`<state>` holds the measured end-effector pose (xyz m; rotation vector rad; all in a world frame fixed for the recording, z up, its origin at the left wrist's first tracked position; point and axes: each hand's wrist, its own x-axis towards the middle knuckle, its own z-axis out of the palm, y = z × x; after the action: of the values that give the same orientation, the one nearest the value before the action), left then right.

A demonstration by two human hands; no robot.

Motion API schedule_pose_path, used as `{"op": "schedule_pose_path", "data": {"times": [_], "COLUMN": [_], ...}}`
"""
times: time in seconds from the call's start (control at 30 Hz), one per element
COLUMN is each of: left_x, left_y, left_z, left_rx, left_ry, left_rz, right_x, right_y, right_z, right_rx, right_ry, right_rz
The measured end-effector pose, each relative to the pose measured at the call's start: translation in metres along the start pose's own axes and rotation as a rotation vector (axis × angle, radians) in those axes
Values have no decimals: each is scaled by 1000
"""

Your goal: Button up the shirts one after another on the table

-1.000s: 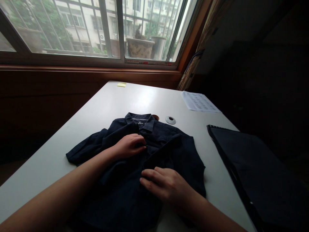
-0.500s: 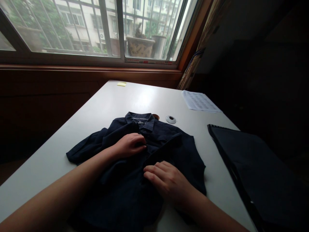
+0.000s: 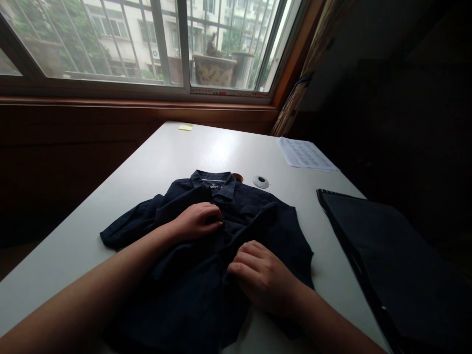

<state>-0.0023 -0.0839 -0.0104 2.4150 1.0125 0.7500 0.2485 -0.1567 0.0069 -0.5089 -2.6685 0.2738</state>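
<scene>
Moved since the earlier frame: right hand point(image 3: 263, 275), slightly rightward across the cloth. Left hand point(image 3: 197, 221) about unchanged, at upper chest of the dark shirt point(image 3: 199, 290).

Shirt location: center to lower center of frame, on white table point(image 3: 129, 189), collar point(image 3: 225, 189) toward top, one sleeve point(image 3: 129, 223) out to the left.

Grip: both hands narrow, fingers curled at the shirt front. Fingertips partly hidden; can't tell if actually pinching fabric, either side.

Progress, judging from the cloth: spread out, collar upright and open at the neck. Outstanding: front uneven, diagonal ridge right of center, creases around both hands. Can't tell if any buttons done up; too dark.

Nearby: papers point(image 3: 308, 155) upper right, dark flat item point(image 3: 391, 241) at right, grommet point(image 3: 260, 182) just beyond the shirt, yellow note point(image 3: 185, 127) near far edge.
</scene>
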Motion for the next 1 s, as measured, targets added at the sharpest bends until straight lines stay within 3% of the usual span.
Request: {"op": "schedule_pose_path", "data": {"times": [0.23, 0.57, 1.0], "left_x": [0, 0, 1], "left_y": [-1, 0, 1], "left_z": [1, 2, 1], "left_rx": [15, 34, 51], "left_ry": [1, 11, -16], "left_rz": [6, -4, 8], "right_x": [3, 11, 7], "right_y": [1, -6, -1], "right_z": [5, 23, 21], "right_rx": [111, 34, -44], "right_ry": [59, 50, 81], "right_rz": [138, 317, 187]}}
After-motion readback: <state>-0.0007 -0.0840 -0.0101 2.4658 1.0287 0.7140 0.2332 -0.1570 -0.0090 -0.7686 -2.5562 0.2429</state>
